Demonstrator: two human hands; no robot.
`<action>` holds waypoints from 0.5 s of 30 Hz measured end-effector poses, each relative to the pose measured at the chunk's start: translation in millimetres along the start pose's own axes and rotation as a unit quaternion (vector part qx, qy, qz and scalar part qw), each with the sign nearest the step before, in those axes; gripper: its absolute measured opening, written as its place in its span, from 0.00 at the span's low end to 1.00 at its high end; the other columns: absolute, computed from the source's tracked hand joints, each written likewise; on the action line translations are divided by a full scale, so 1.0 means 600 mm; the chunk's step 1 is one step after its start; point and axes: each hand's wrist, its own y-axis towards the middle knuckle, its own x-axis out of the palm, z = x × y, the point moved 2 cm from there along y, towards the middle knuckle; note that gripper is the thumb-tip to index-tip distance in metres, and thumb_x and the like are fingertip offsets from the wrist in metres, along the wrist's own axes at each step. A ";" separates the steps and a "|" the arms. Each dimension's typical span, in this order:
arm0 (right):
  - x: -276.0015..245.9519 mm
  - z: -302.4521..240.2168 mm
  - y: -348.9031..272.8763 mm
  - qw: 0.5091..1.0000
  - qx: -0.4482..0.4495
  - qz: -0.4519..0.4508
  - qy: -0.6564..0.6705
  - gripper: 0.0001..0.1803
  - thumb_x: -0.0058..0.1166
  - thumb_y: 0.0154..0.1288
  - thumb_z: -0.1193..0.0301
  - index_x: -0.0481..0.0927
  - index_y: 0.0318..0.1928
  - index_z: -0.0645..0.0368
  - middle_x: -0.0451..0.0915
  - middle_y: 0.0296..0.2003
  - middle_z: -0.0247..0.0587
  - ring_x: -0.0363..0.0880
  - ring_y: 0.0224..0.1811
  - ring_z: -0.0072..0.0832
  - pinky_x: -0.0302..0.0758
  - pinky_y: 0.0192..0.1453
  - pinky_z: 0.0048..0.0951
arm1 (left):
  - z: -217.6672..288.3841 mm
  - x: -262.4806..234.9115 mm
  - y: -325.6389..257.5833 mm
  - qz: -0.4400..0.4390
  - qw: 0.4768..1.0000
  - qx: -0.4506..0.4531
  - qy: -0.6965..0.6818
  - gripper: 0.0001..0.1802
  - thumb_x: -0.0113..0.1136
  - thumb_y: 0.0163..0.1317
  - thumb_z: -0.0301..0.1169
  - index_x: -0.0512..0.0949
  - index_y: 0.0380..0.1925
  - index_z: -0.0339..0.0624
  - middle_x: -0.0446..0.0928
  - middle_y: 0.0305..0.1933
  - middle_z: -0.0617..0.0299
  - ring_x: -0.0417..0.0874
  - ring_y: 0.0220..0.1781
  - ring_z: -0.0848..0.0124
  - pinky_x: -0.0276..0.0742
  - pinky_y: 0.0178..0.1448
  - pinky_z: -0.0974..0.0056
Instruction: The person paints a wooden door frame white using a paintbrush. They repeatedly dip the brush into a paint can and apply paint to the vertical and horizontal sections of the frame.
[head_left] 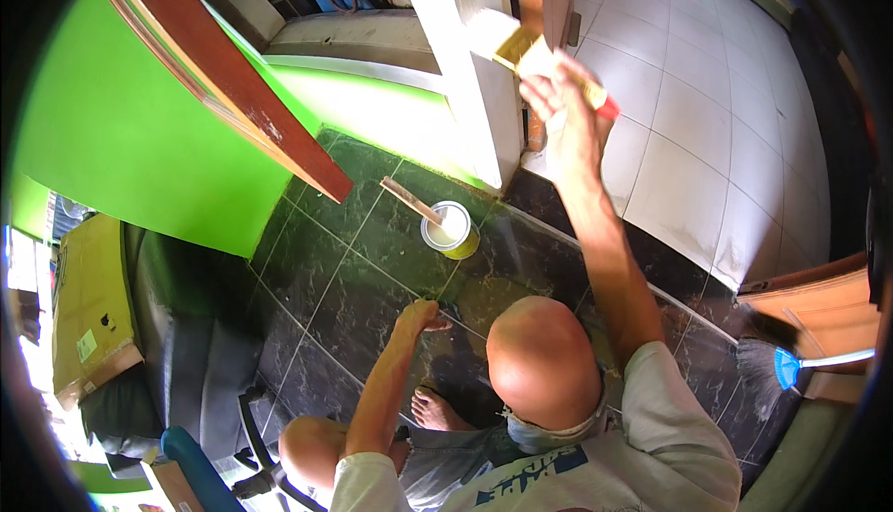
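My right hand (569, 107) is raised at the upper right, fingers wrapped round the handle of a wide paintbrush (523, 49). The brush has pale bristles, a yellowish band and a red handle end. Its bristles are at the white door frame (465, 75); glare hides whether they touch it. On the dark tiled floor stands an open paint can (456, 240) with white paint inside. A flat wooden stick (409, 199) leans out over its rim. My left hand (423, 316) hangs low over the floor beyond my knee, fingers loosely apart, with nothing visible in it.
A green wall (139, 140) and a brown wooden panel edge (233, 84) rise at the left. A black sofa (200, 326) with a cardboard box (93, 317) stands there too. A broom (777, 368) lies at the right. White tiles (679, 149) continue past the doorway.
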 end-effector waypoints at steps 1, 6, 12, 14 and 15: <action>-0.026 0.027 -0.015 1.000 0.009 0.015 -0.008 0.20 0.64 0.71 0.70 0.78 0.59 0.66 0.83 0.50 0.56 0.87 0.49 0.44 0.87 0.56 0.46 | 0.000 -0.003 0.002 0.001 1.000 -0.004 -0.001 0.33 0.71 0.57 0.56 0.85 0.48 0.36 0.84 0.52 0.41 0.85 0.57 0.44 0.81 0.58 0.45; -0.131 0.080 -0.073 0.993 0.076 0.039 -0.085 0.20 0.62 0.71 0.70 0.78 0.60 0.63 0.83 0.52 0.51 0.86 0.51 0.40 0.86 0.53 0.42 | -0.025 0.027 0.014 0.023 1.000 0.011 0.008 0.33 0.71 0.57 0.57 0.85 0.48 0.36 0.84 0.51 0.41 0.85 0.56 0.45 0.81 0.58 0.45; -0.206 0.040 -0.015 0.963 0.158 -0.204 -0.082 0.19 0.61 0.73 0.69 0.76 0.59 0.66 0.81 0.54 0.54 0.84 0.55 0.44 0.82 0.57 0.43 | -0.013 0.020 0.002 0.018 1.000 0.017 0.002 0.33 0.70 0.58 0.57 0.86 0.46 0.35 0.83 0.53 0.39 0.84 0.58 0.44 0.81 0.59 0.46; -0.201 0.051 0.029 0.948 0.179 -0.241 -0.109 0.19 0.62 0.72 0.69 0.76 0.58 0.66 0.81 0.55 0.54 0.84 0.55 0.44 0.82 0.57 0.43 | -0.007 0.015 0.007 0.011 1.000 0.019 0.006 0.33 0.70 0.58 0.57 0.85 0.47 0.35 0.81 0.55 0.37 0.83 0.58 0.42 0.81 0.60 0.46; -0.201 0.062 0.047 0.940 0.191 -0.257 -0.121 0.20 0.63 0.71 0.69 0.77 0.58 0.65 0.81 0.55 0.54 0.84 0.56 0.44 0.82 0.57 0.43 | -0.004 0.014 0.003 0.011 1.000 0.017 -0.003 0.34 0.70 0.58 0.57 0.85 0.47 0.35 0.80 0.56 0.36 0.82 0.59 0.42 0.81 0.60 0.46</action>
